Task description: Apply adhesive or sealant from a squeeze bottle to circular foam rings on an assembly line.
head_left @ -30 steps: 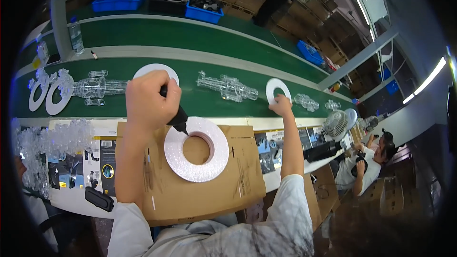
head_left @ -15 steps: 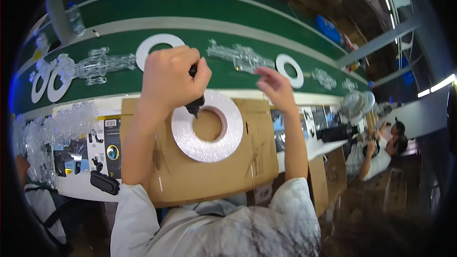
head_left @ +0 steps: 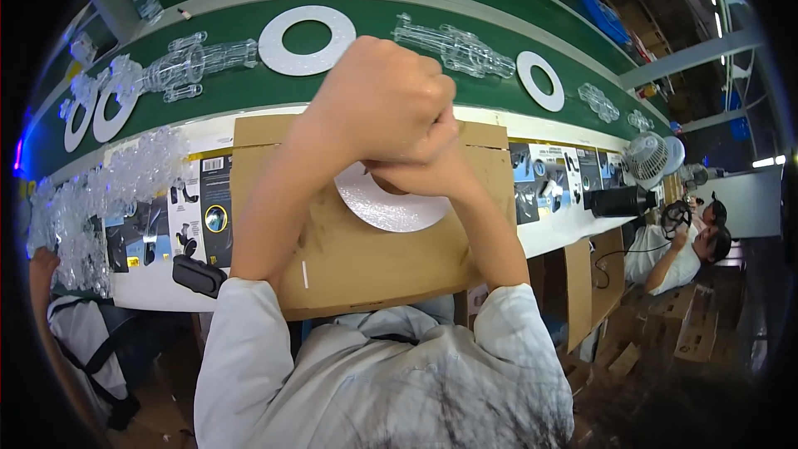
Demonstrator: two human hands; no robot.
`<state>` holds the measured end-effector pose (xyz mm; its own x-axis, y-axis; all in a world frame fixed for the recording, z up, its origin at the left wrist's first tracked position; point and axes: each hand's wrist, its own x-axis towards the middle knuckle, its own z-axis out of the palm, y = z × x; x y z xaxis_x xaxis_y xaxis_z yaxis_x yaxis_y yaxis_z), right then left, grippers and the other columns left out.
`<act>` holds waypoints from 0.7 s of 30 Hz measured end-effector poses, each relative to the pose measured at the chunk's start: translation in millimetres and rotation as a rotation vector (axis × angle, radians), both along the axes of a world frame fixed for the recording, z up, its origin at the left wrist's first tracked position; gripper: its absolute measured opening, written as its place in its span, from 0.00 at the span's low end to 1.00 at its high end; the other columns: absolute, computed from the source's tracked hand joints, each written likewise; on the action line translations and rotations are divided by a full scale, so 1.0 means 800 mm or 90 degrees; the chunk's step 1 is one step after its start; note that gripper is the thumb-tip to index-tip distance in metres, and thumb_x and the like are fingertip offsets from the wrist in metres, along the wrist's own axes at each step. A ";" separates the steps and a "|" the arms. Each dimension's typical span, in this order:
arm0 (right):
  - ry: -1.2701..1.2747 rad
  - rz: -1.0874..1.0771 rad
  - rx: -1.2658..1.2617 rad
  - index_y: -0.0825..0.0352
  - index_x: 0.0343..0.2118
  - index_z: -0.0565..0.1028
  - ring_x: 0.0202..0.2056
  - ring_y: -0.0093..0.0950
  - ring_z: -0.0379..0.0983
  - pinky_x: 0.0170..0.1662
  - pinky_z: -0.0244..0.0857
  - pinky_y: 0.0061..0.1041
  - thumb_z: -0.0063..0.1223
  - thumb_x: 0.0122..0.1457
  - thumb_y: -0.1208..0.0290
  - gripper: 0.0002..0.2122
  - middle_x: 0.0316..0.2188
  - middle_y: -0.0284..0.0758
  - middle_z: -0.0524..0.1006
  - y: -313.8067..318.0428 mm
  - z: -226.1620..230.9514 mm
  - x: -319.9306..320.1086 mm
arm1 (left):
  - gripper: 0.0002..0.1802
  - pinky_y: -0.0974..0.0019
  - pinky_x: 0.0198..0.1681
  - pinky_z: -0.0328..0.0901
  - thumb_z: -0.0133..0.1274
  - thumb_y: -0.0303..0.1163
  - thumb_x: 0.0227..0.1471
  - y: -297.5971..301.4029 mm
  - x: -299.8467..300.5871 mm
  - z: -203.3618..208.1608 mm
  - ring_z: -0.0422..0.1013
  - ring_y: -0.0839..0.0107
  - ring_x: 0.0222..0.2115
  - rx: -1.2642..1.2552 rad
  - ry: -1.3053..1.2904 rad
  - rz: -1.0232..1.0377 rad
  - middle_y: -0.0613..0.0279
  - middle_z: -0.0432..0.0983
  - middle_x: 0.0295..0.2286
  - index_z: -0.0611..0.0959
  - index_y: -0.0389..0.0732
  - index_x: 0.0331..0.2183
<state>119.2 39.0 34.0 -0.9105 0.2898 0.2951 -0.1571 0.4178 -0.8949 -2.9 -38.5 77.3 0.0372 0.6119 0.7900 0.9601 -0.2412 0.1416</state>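
My left hand (head_left: 386, 96) is a closed fist above the work spot. In the earlier frame it grips a black tool with a tapered tip; now the fist hides that tool. Right under the fist, touching it, is my right hand (head_left: 424, 173), its fingers curled and mostly covered, so what they hold cannot be made out. Below both hands a glossy white ring (head_left: 395, 206) lies flat on a brown cardboard box (head_left: 374, 270). My hands and forearms cover the ring's far part and most of its hole.
Beyond the box runs a green conveyor belt (head_left: 224, 12) carrying white rings (head_left: 307, 66) and clear plastic-wrapped parts (head_left: 199, 66). Bagged clear pieces (head_left: 125, 183) and a black case (head_left: 198, 276) are at left. A black cylinder (head_left: 619, 202) and a fan (head_left: 647, 158) stand at right. Other people sit on both sides.
My right hand has come in from the right and met my left fist, which moved right. The view has shifted, and the black tool is now out of sight.
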 end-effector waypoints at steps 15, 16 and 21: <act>-0.094 -0.003 0.106 0.64 0.43 0.77 0.47 0.33 0.75 0.47 0.69 0.32 0.67 0.42 0.75 0.20 0.44 0.36 0.78 0.015 -0.024 0.005 | 0.10 0.61 0.17 0.59 0.55 0.35 0.30 0.010 -0.003 -0.008 0.68 0.61 0.14 -0.140 0.039 0.019 0.61 0.70 0.12 0.76 0.41 0.10; -0.085 -0.011 0.105 0.63 0.42 0.78 0.47 0.33 0.75 0.47 0.70 0.32 0.67 0.42 0.75 0.20 0.44 0.36 0.79 0.014 -0.024 0.006 | 0.10 0.61 0.17 0.60 0.55 0.36 0.29 0.010 -0.003 -0.007 0.68 0.61 0.14 -0.148 0.039 0.015 0.61 0.70 0.12 0.76 0.41 0.10; -0.061 -0.014 0.111 0.63 0.41 0.80 0.45 0.32 0.76 0.46 0.70 0.31 0.68 0.41 0.74 0.19 0.43 0.35 0.80 0.014 -0.026 0.006 | 0.09 0.61 0.16 0.60 0.55 0.36 0.28 0.008 -0.004 -0.007 0.69 0.61 0.13 -0.130 0.037 0.009 0.61 0.70 0.12 0.76 0.41 0.10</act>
<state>124.1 50.4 13.0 -0.9309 0.2621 0.2545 -0.0633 0.5704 -0.8190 -6.2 -32.0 71.8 0.0690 0.7603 0.6459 0.9713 -0.1988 0.1303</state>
